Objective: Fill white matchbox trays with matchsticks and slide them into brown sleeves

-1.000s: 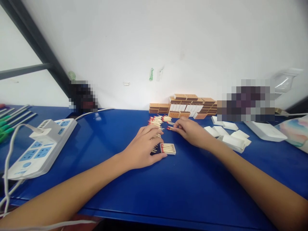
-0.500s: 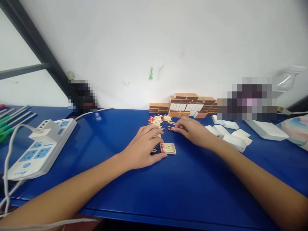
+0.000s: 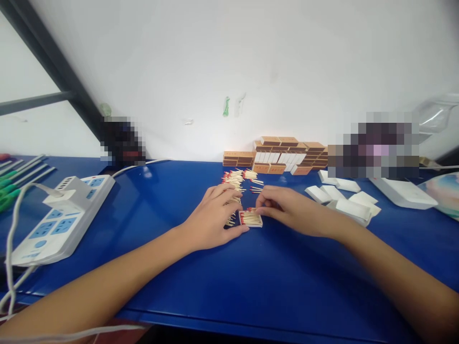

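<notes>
A small white matchbox tray (image 3: pixel 251 224) lies on the blue table, filled with red-headed matches (image 3: pixel 251 218). My left hand (image 3: pixel 215 220) steadies it, thumb at the near left corner and index finger at the far left one. Pinched in my right hand (image 3: pixel 283 206) are a few matches (image 3: pixel 252 209), held over the tray's far edge with their red heads to the left. A heap of loose matches (image 3: pixel 234 177) spreads behind and partly under my left hand, which hides some of it. Several stray matches (image 3: pixel 256 189) lie just beyond my right fingers.
Brown matchboxes (image 3: pixel 279 142) are stacked against the wall. White empty trays (image 3: pixel 332 192) lie to the right, near a white box (image 3: pixel 403 193). At the left sit a power strip (image 3: pixel 60 229) with a white cable and green-handled tools (image 3: pixel 21 184).
My right hand has come nearer from the loose matches to the tray, bringing pinched matches over it. My left hand has stayed at the tray.
</notes>
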A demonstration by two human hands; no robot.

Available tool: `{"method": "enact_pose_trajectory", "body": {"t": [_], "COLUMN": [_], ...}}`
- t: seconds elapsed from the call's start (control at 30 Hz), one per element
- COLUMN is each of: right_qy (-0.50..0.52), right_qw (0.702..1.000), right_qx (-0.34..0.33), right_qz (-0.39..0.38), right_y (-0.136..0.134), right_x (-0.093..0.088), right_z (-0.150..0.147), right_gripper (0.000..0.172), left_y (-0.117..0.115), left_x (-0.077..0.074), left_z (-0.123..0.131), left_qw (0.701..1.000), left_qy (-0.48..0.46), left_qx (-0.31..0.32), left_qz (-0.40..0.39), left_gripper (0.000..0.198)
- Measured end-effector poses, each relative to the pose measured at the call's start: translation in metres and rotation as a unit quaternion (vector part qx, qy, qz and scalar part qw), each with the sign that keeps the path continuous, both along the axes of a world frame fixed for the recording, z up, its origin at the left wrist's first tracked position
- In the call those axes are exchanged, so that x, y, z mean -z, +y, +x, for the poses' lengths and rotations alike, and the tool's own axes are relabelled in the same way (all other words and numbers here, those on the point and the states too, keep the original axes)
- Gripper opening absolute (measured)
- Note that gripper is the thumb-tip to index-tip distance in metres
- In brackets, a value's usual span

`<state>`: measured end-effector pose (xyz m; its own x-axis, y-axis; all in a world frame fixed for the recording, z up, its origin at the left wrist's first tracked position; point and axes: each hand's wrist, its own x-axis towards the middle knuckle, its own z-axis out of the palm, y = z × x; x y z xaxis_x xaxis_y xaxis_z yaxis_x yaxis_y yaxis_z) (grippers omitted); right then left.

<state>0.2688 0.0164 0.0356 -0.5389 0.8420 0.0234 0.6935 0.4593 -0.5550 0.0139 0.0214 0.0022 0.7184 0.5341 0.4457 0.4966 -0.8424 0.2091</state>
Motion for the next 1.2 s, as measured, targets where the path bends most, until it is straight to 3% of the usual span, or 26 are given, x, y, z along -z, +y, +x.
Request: {"method": "enact_pose_trajectory", "body": {"t": [0.2,0.47,0.93,1.2], "right_qy": [0.000,-0.030,-0.040,-0.025], "right_qw": [1.000,0.999,0.999,0.997], "right_qx": [-0.011,-0.012,-0.021,0.012], "right_qz": [-0.029,0.015,0.010,0.066], "right_y": [-0.012,-0.009,-0.013,-0.012], "right_x": [0.003,0.002,0.003,0.012], "right_z": [-0.014,-0.010,-0.010,-0.018], "right_gripper": [0.028,0.023,0.024,0.020], "left_y": [0.000,0.000,0.000,0.000], "left_x": [0.001,0.000,0.000,0.000], "left_z": [0.000,0.001,0.001,0.001], "left_qw": [1.000,1.000,1.000,1.000], "left_qy": [0.000,-0.004,-0.007,-0.008], "left_qx": [0.002,0.004,0.003,0.008], "left_qz": [-0.001,-0.002,0.003,-0.003], "left_gripper": [0.033,0.034,0.033,0.031]}}
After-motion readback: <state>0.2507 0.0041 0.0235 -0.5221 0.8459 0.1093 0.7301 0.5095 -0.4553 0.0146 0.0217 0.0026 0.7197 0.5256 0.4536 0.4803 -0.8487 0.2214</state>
